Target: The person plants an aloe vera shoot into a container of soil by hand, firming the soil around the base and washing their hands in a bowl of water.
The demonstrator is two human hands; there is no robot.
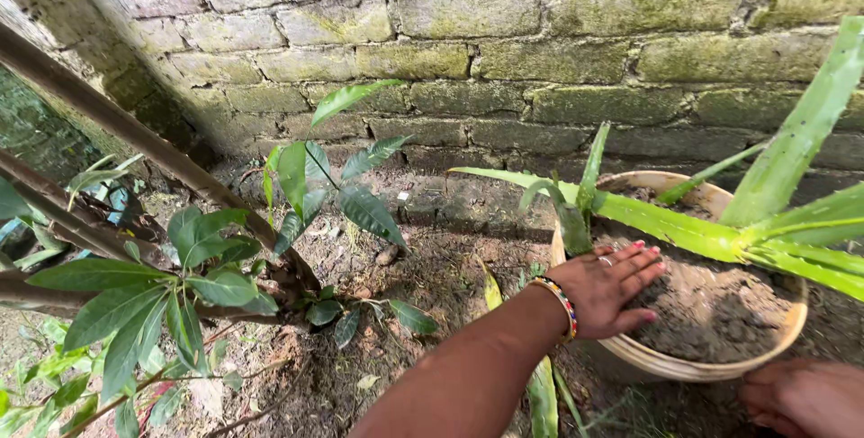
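There is a single view, from a camera worn on the person's head. It looks steeply down and forward at bare ground, facing a mossy brick wall [504, 51] that fills the frame from 10 to 2 o'clock. It sits close, within arm's reach: a clay pot [711, 368] lies at 4 o'clock, leafy branches [180, 285] at 8 o'clock. The forearm enters from 6 o'clock. No second view shares the scene.

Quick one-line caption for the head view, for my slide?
Left hand pressing the soil in a round pot of aloe, right hand at its rim, by a mossy brick wall.
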